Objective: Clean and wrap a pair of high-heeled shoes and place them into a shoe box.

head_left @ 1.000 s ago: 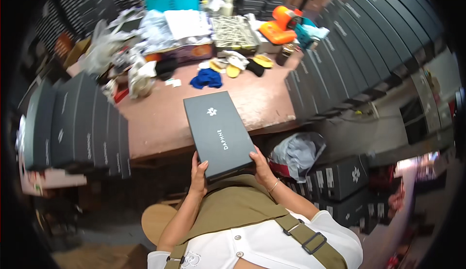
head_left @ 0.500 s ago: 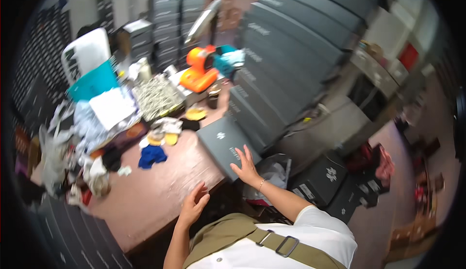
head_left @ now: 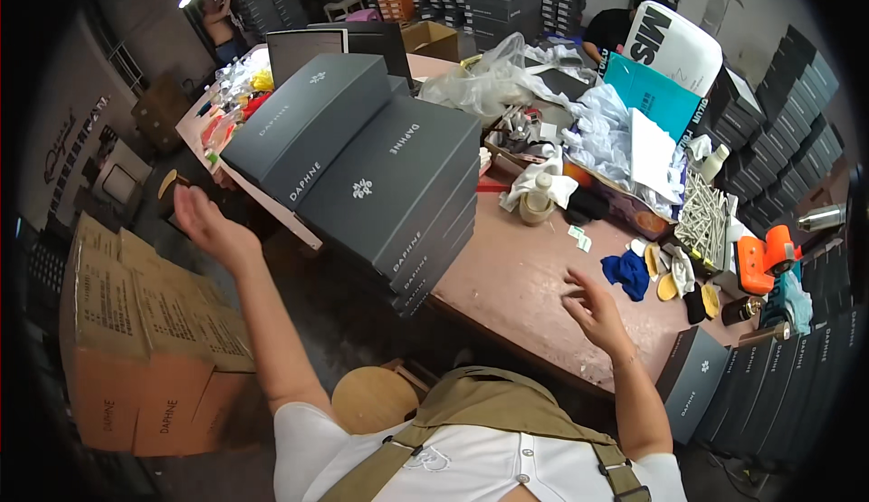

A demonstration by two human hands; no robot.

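Note:
My left hand (head_left: 215,232) is raised in the air with its fingers stretched out, holding nothing. It is nearest to a stack of dark grey shoe boxes (head_left: 391,192) at the table's edge, just left of it and apart from it. One more grey shoe box (head_left: 312,126) rests at the stack's far left. Over the bare front part of the pink table (head_left: 507,285) hovers my right hand (head_left: 596,314), fingers loosely bent and apart, with nothing in it. A crumpled blue cloth (head_left: 628,274) lies just beyond it.
Brown cartons (head_left: 163,357) are stacked at the left, and a round wooden stool (head_left: 376,400) stands close before me. More shoe boxes (head_left: 769,384) line the right. An orange tape dispenser (head_left: 762,262), a box of white paper (head_left: 597,149) and a bottle (head_left: 538,201) occupy the table. Another person (head_left: 608,31) is behind it.
My view has swung left, bringing the shoe-box stack and cartons into sight. My right hand has left the grey box it was over; my left hand has reached out to the left.

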